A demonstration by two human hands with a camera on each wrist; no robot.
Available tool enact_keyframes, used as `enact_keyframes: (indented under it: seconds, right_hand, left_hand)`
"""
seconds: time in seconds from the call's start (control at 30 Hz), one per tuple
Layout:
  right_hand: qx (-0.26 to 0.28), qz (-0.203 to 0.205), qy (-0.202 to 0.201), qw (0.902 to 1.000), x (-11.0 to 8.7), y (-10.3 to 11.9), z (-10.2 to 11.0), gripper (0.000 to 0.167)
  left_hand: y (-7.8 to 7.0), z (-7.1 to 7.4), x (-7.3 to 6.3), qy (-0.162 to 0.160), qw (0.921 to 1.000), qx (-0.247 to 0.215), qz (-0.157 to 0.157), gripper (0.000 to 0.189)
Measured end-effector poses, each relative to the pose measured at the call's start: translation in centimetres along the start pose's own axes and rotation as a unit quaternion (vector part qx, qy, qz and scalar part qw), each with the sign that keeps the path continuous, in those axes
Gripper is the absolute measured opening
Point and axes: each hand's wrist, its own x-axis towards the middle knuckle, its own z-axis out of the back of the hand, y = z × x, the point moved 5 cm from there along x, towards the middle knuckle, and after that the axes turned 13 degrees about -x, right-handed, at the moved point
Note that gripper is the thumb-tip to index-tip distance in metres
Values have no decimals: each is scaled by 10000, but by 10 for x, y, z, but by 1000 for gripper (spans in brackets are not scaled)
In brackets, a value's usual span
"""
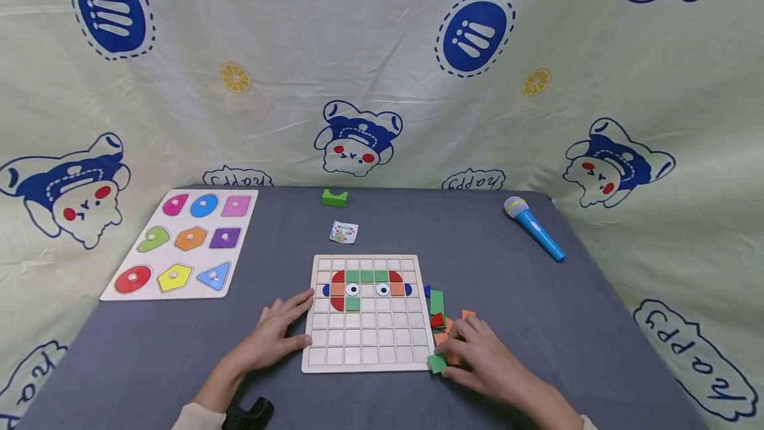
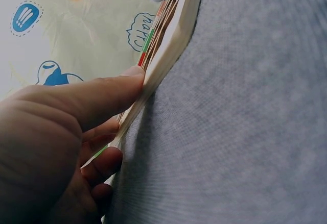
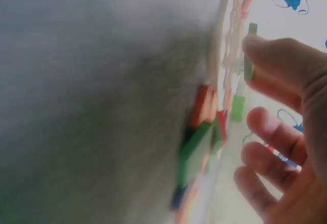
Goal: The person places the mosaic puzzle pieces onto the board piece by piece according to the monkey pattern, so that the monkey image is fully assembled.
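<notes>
A white grid board (image 1: 370, 337) lies on the table, with red, orange, green, blue and eye-patterned tiles set in its upper rows. My left hand (image 1: 268, 337) touches the board's left edge, thumb and fingers extended; in the left wrist view, the thumb (image 2: 110, 94) rests at the board's side. Beside the lower right corner, my right hand (image 1: 492, 360) pinches a green tile (image 1: 437, 364) between thumb and finger. That tile (image 3: 249, 63) stands on edge in the right wrist view, its other fingers loosely bent. Loose green, orange, red and blue tiles (image 1: 437, 302) are heaped along the right edge.
A shape puzzle board (image 1: 199, 264) lies at the left. Behind the grid board are a small patterned card (image 1: 344, 232) and a green block (image 1: 335, 198). A blue toy microphone (image 1: 537, 231) lies back right. A black object (image 1: 249, 413) sits near the left forearm.
</notes>
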Motion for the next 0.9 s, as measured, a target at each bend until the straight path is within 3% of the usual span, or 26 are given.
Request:
enact_keyframes:
  seconds: [0.17,0.47,0.63,0.9]
  right_hand:
    - [-136,-229,-125,9996,26,8,1,25]
    - [-448,-196,-839,9953,80,20,-6,23]
    - [-500,-443,-545,9963,99,21,-16,21]
    - [-408,-748,-153,9962,111,21,-26,20]
  left_hand:
    - [0,0,0,48,10000,-33,66,70]
    - [0,0,0,16,10000,-67,41,70]
    - [0,0,0,15,10000,-62,-75,70]
    - [-1,1,0,15,10000,16,-95,70]
